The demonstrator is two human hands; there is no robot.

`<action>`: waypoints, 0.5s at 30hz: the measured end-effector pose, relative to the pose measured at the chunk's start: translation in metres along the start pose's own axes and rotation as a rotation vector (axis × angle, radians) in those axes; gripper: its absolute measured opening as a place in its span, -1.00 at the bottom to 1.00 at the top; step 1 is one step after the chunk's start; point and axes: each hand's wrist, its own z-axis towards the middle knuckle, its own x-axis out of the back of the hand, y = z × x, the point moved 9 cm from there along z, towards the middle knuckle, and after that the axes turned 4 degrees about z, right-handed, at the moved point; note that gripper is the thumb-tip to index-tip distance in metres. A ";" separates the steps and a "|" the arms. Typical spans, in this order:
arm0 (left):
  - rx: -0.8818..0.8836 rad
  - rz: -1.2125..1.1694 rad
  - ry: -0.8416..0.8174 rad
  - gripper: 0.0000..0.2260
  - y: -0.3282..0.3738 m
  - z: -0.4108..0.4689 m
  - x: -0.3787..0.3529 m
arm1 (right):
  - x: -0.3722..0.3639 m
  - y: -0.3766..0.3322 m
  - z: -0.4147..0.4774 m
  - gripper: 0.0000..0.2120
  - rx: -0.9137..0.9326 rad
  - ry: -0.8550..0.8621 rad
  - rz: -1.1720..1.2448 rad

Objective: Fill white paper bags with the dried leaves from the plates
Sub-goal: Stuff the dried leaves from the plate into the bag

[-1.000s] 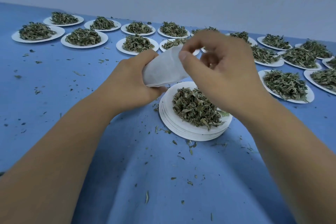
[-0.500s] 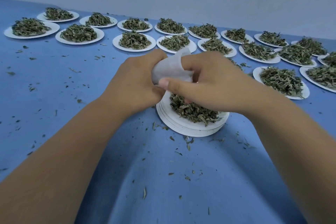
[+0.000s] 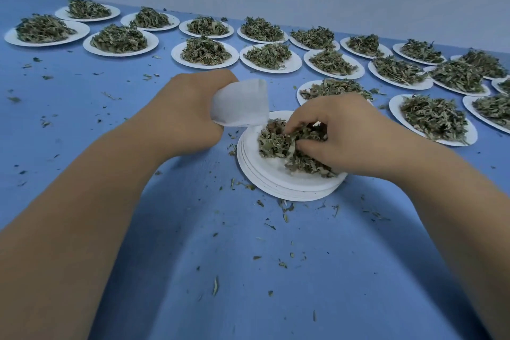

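Digging into the dried leaves, your right hand curls its fingers round a clump on top of the plate stack; the tips are buried. Your left hand grips the white paper bag at the stack's far-left rim, with those fingers hidden behind hand and bag. Bare table lies open nearest you, flecked with crumbs. Filled plates crowd the far side, and the rightmost are cut off by the frame edge.
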 end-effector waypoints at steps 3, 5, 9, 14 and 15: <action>-0.004 0.037 0.020 -0.52 0.005 0.001 0.001 | 0.015 0.006 -0.002 -0.86 -0.053 0.116 0.153; -0.032 0.059 0.016 -0.55 0.011 0.000 -0.001 | 0.026 0.009 -0.005 -0.90 -0.072 0.211 0.261; -0.074 0.096 0.009 -0.62 0.022 -0.003 -0.005 | 0.038 0.005 -0.010 -0.89 -0.028 0.365 0.369; -0.091 0.102 0.027 -0.68 0.031 -0.002 -0.008 | 0.035 0.004 -0.008 -0.79 -0.013 0.395 0.545; -0.098 0.088 0.037 -0.69 0.034 -0.003 -0.010 | 0.031 0.005 -0.006 -0.74 -0.012 0.374 0.593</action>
